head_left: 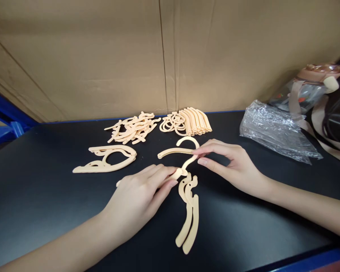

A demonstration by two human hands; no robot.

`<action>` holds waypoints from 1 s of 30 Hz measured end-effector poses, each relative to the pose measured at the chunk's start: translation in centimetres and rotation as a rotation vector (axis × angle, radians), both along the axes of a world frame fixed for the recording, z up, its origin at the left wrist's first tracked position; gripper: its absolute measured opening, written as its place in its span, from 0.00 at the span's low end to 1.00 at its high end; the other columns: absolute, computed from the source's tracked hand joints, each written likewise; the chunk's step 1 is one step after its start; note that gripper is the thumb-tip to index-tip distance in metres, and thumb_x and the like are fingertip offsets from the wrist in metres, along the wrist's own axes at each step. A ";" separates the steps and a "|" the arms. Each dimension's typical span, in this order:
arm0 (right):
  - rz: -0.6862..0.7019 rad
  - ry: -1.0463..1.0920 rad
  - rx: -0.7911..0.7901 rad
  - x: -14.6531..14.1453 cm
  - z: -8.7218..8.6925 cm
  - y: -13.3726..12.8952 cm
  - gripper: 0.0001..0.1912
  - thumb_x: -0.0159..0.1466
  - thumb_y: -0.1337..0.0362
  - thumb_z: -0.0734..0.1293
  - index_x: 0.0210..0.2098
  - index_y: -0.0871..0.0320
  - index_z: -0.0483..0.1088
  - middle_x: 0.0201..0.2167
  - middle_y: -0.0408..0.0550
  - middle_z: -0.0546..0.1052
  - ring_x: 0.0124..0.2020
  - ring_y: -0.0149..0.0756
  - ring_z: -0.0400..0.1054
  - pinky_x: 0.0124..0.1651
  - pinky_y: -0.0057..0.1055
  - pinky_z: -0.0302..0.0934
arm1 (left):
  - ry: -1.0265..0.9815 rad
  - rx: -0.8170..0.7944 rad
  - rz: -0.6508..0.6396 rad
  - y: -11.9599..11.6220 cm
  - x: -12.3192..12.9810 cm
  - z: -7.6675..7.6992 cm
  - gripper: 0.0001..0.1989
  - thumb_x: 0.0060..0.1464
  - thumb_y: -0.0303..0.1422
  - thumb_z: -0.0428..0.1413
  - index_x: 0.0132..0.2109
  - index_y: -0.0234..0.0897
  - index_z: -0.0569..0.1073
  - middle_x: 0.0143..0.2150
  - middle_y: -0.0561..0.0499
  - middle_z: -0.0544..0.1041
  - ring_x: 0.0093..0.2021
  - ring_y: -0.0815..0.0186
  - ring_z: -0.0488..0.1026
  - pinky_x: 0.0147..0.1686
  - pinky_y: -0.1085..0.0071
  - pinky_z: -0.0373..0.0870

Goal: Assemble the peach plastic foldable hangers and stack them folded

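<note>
My left hand (pixel 141 192) is closed on a cream plastic hanger arm (pixel 177 173), most of it hidden under the fingers. A curved hanger hook (pixel 189 162) rises from the end of that arm. My right hand (pixel 229 162) pinches the hook at its right side between thumb and fingertips. Behind the hook, a loose curved arm piece (pixel 174 151) reaches to my right fingertips; whether they touch it I cannot tell. Just below the hook, two notched arm pieces (pixel 191 211) lie side by side on the black table (pixel 238 234).
A folded hanger (pixel 119 166) lies at left. Behind it is a heap of notched pieces (pixel 134 126), then a cluster of hooks (pixel 172 122) and a stack of curved arms (pixel 197 121). Crumpled clear plastic (pixel 272 132) and a strapped bottle (pixel 308 90) stand right, before a cardboard wall (pixel 102 56).
</note>
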State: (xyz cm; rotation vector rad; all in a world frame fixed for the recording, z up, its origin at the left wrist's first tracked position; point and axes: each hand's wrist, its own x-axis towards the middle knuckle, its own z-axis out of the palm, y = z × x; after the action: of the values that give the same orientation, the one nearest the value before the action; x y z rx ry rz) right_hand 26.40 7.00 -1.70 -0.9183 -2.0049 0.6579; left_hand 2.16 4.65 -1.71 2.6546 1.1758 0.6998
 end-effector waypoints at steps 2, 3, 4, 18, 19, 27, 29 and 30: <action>-0.003 -0.047 0.021 0.1 -0.1 0.2 0.10 0.65 0.63 0.66 0.46 0.55 0.73 0.39 0.43 0.77 0.42 0.31 0.71 0.48 0.31 0.65 | -0.059 -0.207 0.068 0.1 -0.2 0.2 0.08 0.65 0.35 0.48 0.47 0.41 0.70 0.35 0.57 0.75 0.32 0.71 0.72 0.30 0.75 0.66; -0.014 -0.068 0.040 0.1 -0.2 0.3 0.10 0.66 0.63 0.66 0.46 0.55 0.73 0.39 0.43 0.77 0.41 0.31 0.71 0.48 0.32 0.65 | -0.100 -0.308 0.096 0.2 -0.2 0.4 0.09 0.65 0.37 0.48 0.46 0.41 0.70 0.33 0.57 0.74 0.30 0.71 0.71 0.29 0.75 0.66; -0.030 -0.093 0.067 0.2 -0.3 0.4 0.10 0.66 0.62 0.65 0.46 0.55 0.73 0.39 0.43 0.77 0.41 0.31 0.70 0.47 0.32 0.65 | -0.148 -0.399 0.117 0.3 -0.2 0.5 0.10 0.64 0.39 0.47 0.45 0.41 0.70 0.31 0.57 0.73 0.29 0.71 0.70 0.29 0.76 0.66; -0.066 -0.489 0.153 1.0 -1.6 1.9 0.19 0.67 0.70 0.57 0.57 0.60 0.65 0.47 0.53 0.73 0.49 0.40 0.66 0.55 0.43 0.63 | -0.630 -1.019 0.138 1.4 -0.7 1.2 0.17 0.56 0.40 0.54 0.48 0.40 0.58 0.33 0.55 0.70 0.24 0.70 0.69 0.17 0.73 0.73; -0.076 -0.504 0.155 1.0 -1.5 1.8 0.19 0.67 0.72 0.56 0.56 0.62 0.65 0.47 0.54 0.72 0.49 0.41 0.65 0.55 0.42 0.63 | -0.647 -1.029 0.145 1.5 -0.7 1.2 0.17 0.56 0.39 0.55 0.48 0.39 0.59 0.33 0.55 0.70 0.25 0.70 0.69 0.17 0.73 0.74; -0.129 -0.392 0.076 1.1 -1.4 1.4 0.14 0.68 0.73 0.53 0.46 0.59 0.66 0.41 0.49 0.72 0.42 0.35 0.68 0.47 0.34 0.63 | -0.756 -1.105 0.215 1.9 -0.9 1.8 0.13 0.56 0.34 0.56 0.46 0.38 0.63 0.30 0.55 0.70 0.23 0.72 0.67 0.18 0.74 0.73; -0.141 -0.388 0.066 1.0 -1.2 1.2 0.12 0.71 0.68 0.53 0.43 0.58 0.67 0.40 0.47 0.73 0.40 0.34 0.68 0.44 0.33 0.62 | -0.758 -1.129 0.223 1.9 -0.9 1.9 0.11 0.55 0.33 0.57 0.44 0.37 0.65 0.31 0.54 0.70 0.25 0.71 0.68 0.20 0.74 0.73; -0.137 -0.405 0.069 1.0 -1.0 1.1 0.12 0.71 0.64 0.54 0.42 0.58 0.67 0.38 0.47 0.73 0.39 0.34 0.68 0.43 0.33 0.62 | -0.752 -1.133 0.225 1.9 -0.9 2.0 0.11 0.55 0.34 0.57 0.43 0.37 0.65 0.30 0.55 0.71 0.24 0.71 0.69 0.20 0.74 0.73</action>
State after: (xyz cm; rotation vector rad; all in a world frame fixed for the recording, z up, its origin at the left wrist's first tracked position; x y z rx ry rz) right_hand 27.36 8.08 -2.70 -1.2086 -2.2735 0.3420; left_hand 1.24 6.59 0.25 1.1921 1.1201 0.6638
